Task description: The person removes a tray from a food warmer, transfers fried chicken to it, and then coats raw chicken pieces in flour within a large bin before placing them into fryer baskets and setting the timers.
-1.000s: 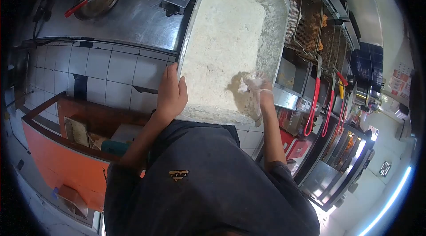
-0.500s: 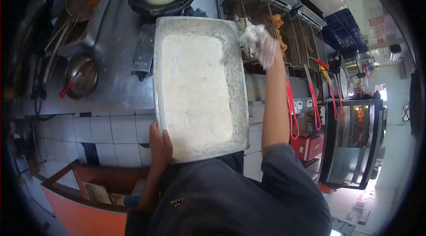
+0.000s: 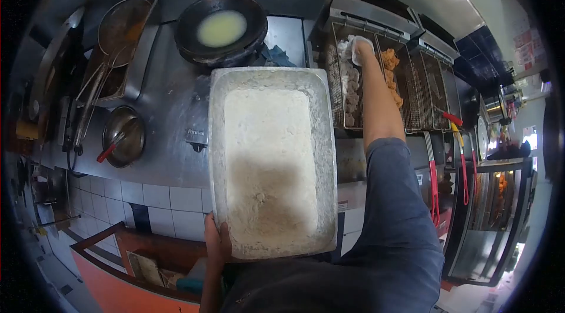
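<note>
My left hand point(image 3: 217, 239) grips the lower left rim of a metal tray point(image 3: 325, 154) that holds white flour point(image 3: 268, 125). The arm of my right hand point(image 3: 359, 47) stretches over the fryer, and that gloved hand is at the far end of the left wire basket point(image 3: 336, 86). Pale coated pieces point(image 3: 351, 92) lie along this basket beside the hand. Most of the fingers are hidden, so what they hold cannot be made out. Golden fried pieces point(image 3: 391, 72) sit in the neighbouring basket.
A black pan point(image 3: 188, 29) with yellowish liquid stands beyond the tray. To the left are a metal bowl point(image 3: 136, 151) with a red-handled tool and a round strainer point(image 3: 110, 27). Red basket handles point(image 3: 434, 189) stick out at right. An orange counter point(image 3: 112, 277) is at lower left.
My right hand has reached farther over the left basket, where a row of coated pieces now shows. The tray and surroundings sit lower in view. My left hand still grips the rim.
</note>
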Motion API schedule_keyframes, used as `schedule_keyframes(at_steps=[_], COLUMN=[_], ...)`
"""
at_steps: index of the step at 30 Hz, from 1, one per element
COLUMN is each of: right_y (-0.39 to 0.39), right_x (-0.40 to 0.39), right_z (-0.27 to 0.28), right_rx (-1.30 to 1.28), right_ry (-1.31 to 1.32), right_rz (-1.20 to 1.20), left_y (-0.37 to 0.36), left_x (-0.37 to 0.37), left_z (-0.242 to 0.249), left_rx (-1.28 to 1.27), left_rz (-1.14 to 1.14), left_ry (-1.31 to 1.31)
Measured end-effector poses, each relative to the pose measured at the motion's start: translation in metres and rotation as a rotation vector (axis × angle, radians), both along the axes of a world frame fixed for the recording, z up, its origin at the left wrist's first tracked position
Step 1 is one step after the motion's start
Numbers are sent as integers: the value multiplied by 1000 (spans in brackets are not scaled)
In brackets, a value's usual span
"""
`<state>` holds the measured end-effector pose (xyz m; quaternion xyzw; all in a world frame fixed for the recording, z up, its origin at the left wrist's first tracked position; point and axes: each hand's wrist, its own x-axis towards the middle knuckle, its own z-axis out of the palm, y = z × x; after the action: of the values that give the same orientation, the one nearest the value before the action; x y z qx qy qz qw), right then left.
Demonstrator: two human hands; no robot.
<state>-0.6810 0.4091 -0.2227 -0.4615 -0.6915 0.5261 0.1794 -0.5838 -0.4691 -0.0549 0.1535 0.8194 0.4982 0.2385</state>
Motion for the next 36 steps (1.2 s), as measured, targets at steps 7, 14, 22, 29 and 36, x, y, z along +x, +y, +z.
schedule_keyframes(at_steps=[7, 14, 22, 29, 36], right_y=[-93, -97, -558, -695, -696], right_x=[0, 22, 131, 204, 257], right_z=[149, 199, 248, 215, 233], right_rx=[514, 620, 44, -372, -267], right_ry=[-604, -460, 65, -243, -326], right_rz=[208, 234, 582, 754, 826], left_y=[-1, -2, -1, 35, 40], left_x=[-1, -4, -5, -26, -22], left_z=[0, -4, 6, 47, 35], left_rx=[-46, -40, 27, 150, -60], left_rz=[-15, -55, -70, -589, -741], left_ry=[27, 84, 310, 513, 791])
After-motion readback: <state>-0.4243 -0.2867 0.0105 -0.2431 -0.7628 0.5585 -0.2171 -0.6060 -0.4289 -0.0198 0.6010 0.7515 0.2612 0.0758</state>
